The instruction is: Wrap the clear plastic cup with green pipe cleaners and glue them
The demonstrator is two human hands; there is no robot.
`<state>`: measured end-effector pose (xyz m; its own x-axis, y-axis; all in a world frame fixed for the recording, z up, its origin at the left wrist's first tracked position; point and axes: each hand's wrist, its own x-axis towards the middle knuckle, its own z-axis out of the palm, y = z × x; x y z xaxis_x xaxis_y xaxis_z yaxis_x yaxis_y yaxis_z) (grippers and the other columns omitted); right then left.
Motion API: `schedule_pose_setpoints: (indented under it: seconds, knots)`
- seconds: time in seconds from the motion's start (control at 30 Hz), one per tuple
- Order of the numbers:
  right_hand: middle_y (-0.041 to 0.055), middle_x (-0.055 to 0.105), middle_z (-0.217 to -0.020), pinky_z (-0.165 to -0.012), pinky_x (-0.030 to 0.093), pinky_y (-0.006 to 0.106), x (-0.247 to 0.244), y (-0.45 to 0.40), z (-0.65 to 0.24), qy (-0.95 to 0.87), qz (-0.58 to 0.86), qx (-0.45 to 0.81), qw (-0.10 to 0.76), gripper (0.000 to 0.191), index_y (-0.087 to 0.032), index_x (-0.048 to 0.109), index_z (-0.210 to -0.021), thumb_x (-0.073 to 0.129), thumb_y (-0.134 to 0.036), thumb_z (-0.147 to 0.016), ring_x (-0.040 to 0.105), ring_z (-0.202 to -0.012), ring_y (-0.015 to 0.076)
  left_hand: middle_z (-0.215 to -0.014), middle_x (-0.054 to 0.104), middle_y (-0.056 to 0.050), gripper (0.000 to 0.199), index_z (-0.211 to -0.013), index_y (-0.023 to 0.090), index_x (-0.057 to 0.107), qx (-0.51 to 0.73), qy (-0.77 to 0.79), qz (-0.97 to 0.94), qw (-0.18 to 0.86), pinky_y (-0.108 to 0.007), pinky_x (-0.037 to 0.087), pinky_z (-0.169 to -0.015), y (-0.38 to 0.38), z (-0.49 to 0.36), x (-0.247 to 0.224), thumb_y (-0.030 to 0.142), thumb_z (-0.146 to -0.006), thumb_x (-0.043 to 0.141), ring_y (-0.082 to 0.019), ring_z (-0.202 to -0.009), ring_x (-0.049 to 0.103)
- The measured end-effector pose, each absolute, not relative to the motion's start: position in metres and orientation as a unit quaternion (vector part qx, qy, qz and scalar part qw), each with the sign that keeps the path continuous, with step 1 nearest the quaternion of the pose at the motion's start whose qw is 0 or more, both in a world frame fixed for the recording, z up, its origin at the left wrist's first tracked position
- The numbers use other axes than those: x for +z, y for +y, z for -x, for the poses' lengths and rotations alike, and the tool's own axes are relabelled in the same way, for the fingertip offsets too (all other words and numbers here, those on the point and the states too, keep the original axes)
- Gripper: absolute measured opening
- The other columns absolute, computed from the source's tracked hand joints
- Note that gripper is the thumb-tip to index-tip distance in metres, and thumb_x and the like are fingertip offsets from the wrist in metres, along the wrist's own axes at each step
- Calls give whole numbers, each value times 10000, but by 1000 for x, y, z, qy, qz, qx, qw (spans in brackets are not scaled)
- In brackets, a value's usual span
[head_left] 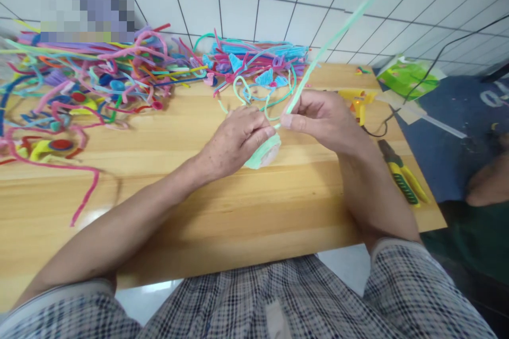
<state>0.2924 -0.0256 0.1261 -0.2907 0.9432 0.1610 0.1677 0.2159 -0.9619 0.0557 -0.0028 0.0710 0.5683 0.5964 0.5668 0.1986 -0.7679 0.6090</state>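
Observation:
My left hand [242,140] is closed over a small round piece wound in light green pipe cleaner [262,154]; its open end shows a pale inside. Between the fingers of my right hand [324,119] is pinched a long light green pipe cleaner [342,29], which rises to the upper right past the wall tiles. Its lower end runs to the wound piece under my left fingers. Just behind both hands lie loose loops of green and blue pipe cleaner [254,96] on the wooden table [222,217].
Tangled coloured pipe cleaners [131,71] heap at the back left, with a blue and pink bundle [262,55] beside them. On the right are a yellow glue gun [358,100], its cord, pliers [403,175] and a green packet [409,78]. Another person's arm [491,177] shows far right.

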Motion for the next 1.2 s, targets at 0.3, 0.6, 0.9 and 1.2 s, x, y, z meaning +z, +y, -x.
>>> schedule_pose_setpoints:
  seconds: [0.3,0.6,0.9,1.2]
  knots:
    - [-25,654,-739,-618,516,294,106,-7,-297,-657,350,514,428,551,-236,743,-849,1018,-707,-770,624,-681,136,-838,723,-27,509,-858,256,628,385,202,-833,342,-425,583,-832,-12,-54,84,619,-1197,520,-205,-794,673]
    - [-43,631,-717,-656,511,297,101,-17,-276,-614,428,436,499,559,-257,645,-775,970,-708,-844,565,-695,128,-788,656,-21,515,-828,253,578,423,224,-826,299,-418,551,-801,-12,-57,79,602,-1201,514,-212,-789,634]
    - [-51,637,-736,-647,497,274,104,-14,-281,-631,411,439,490,484,-245,696,-846,953,-651,-897,570,-687,111,-793,653,-20,538,-825,242,563,442,253,-827,237,-391,492,-779,-9,-60,66,606,-1212,476,-206,-797,625]
    - [-43,672,-734,-632,551,266,97,-7,-285,-593,411,460,517,513,-262,755,-860,978,-722,-828,629,-672,116,-764,636,-19,618,-789,248,630,492,285,-777,270,-395,488,-783,-3,-61,65,708,-1179,496,-205,-760,610]
